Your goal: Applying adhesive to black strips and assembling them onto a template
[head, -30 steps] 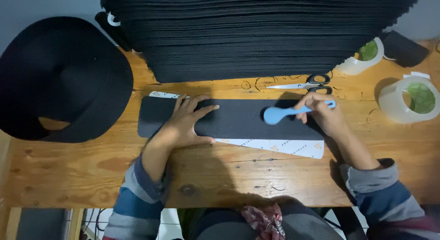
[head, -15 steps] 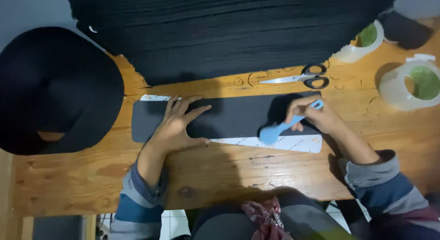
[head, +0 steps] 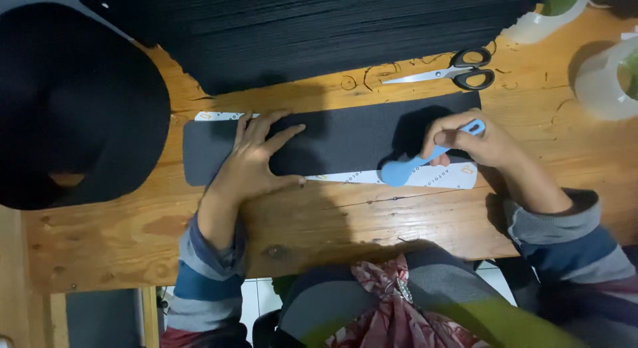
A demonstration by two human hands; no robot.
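Left hand (head: 256, 159) lies flat, fingers spread, pinning the dark strip (head: 345, 139) on the wooden table (head: 372, 215); right hand (head: 475, 142) grips a blue spoon-shaped tool (head: 415, 165) at the strip's lower edge, white backing (head: 445, 176) showing; pressing looks partway.

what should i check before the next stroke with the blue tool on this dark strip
1. Left hand pinning the dark strip flat: ok, palm and spread fingers rest on it.
2. Right hand grip on the blue tool: ok, fingers closed around the handle.
3. Tool head on the work: ok, the round end sits at the strip's lower edge, over the white backing sheet.
4. Strip lined up on the backing: cannot tell, white shows along the lower edge and upper left corner.
5. Scissors out of the path: ok, lying above the strip on the wooden table.
6. Bubbles or creases: cannot tell, the surface is too dark.
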